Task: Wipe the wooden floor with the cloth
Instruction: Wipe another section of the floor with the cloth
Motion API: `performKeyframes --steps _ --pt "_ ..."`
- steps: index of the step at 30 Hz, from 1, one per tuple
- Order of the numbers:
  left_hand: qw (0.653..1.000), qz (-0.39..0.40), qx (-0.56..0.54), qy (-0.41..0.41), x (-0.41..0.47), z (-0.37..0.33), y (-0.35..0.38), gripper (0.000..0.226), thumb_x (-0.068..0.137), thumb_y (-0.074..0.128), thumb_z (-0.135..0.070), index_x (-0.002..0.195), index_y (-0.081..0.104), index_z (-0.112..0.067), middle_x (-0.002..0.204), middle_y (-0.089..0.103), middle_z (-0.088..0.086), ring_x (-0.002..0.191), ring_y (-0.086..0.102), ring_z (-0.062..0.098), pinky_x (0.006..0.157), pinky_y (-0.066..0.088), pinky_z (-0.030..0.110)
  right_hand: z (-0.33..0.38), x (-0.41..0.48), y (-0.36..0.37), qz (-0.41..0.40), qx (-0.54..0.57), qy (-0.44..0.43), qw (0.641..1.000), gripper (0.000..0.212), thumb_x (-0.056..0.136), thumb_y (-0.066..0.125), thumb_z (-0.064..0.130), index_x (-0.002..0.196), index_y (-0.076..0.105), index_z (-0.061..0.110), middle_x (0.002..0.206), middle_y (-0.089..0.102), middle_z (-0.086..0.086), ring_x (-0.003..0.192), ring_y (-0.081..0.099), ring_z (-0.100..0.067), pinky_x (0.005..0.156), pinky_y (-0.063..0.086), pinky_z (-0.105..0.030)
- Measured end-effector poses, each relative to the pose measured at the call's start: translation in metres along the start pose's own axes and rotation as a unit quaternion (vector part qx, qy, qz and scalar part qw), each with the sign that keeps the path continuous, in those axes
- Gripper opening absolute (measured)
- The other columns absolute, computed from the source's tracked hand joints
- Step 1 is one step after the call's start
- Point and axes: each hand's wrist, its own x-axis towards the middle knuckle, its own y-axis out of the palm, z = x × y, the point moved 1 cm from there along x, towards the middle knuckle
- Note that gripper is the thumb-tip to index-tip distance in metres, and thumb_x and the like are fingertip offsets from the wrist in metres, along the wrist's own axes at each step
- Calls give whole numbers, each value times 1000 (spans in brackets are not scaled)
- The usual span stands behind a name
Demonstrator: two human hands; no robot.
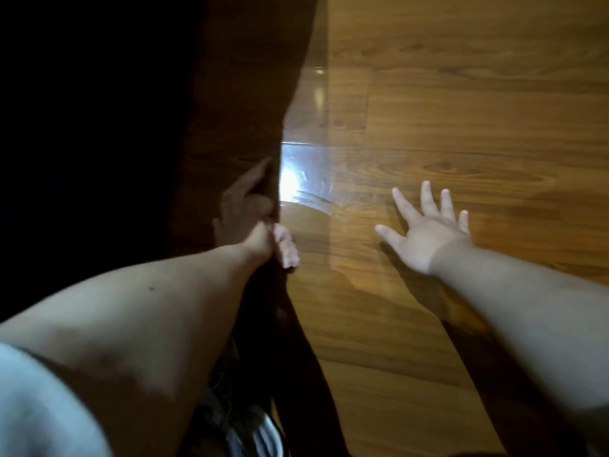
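Left hand (263, 240) round dark edge (263, 127)

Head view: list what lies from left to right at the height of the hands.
From the left: dark panel → left hand, curled round the panel's edge → wooden floor → right hand, fingers spread.

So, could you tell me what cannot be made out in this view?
Head view:
- dark edge gripped by left hand: what it is, lost in shadow.
- striped fabric: cut by bottom edge, behind the arm; maybe the cloth.
- right hand: spread; touching floor or hovering, unclear.
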Motion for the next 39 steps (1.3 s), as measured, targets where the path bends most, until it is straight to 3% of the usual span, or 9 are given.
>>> performKeyframes --steps 5,11,16,21,25,30,33,37,39 --pt "957 -8 151 -246 27 15 -14 47 89 55 -27 131 54 -6 150 31 21 140 26 36 116 19 42 -13 -2 -6 32 -9 45 998 74 86 21 79 145 -16 53 157 -29 5 146 -22 -27 117 -5 -51" --pt "962 107 186 170 -9 -52 60 59 100 30 -33 153 15 -14 161 -4 10 147 -8 28 117 -6 35 15 8 -8 -2 50 44 998 68 91 24 72 147 -10 53 159 -24 8 147 -19 -25 117 -4 -48" --pt "937 131 212 245 9 -35 52 53 97 36 -33 149 26 -27 162 -1 -2 148 -6 17 116 -3 47 29 24 -15 -17 70 14 997 64 94 26 66 148 -6 52 160 -22 7 147 -19 -25 117 -6 -49" --pt "988 -78 113 -67 58 25 -13 53 95 42 -21 147 30 -28 158 21 3 146 11 24 115 9 55 16 50 -22 -47 34 15 998 63 94 25 65 148 -5 52 160 -21 8 147 -20 -24 117 -6 -49" --pt "957 -72 160 -233 82 38 -21 64 99 39 -29 153 9 -15 159 3 17 146 3 32 116 8 53 -4 55 -14 -66 -10 37 997 62 96 25 62 148 -6 51 160 -22 7 147 -18 -25 117 -4 -51" --pt "983 34 165 77 42 -10 43 60 99 38 -36 152 21 -13 161 8 9 148 3 27 120 2 44 10 57 -10 -80 0 60 995 62 98 24 53 151 -6 43 160 -23 -1 148 -18 -23 118 -3 -50" --pt "932 100 215 276 15 -39 68 54 97 26 -43 149 29 -29 162 8 -2 148 1 22 117 1 47 26 61 -16 -101 15 25 994 61 98 26 53 152 -1 44 161 -21 1 148 -18 -23 117 -6 -49" --pt "926 92 202 305 40 -30 55 47 99 37 -36 145 39 -27 160 18 -5 148 10 18 116 -2 47 37 76 -30 -123 27 -9 992 59 97 27 52 151 1 47 161 -19 4 148 -17 -22 117 -7 -47" --pt "958 31 198 205 70 -15 32 41 98 44 -31 139 47 -27 158 23 -5 147 15 16 117 5 48 36 83 -33 -119 15 -6 993 59 98 26 52 150 0 48 161 -20 4 147 -19 -22 117 -8 -47"
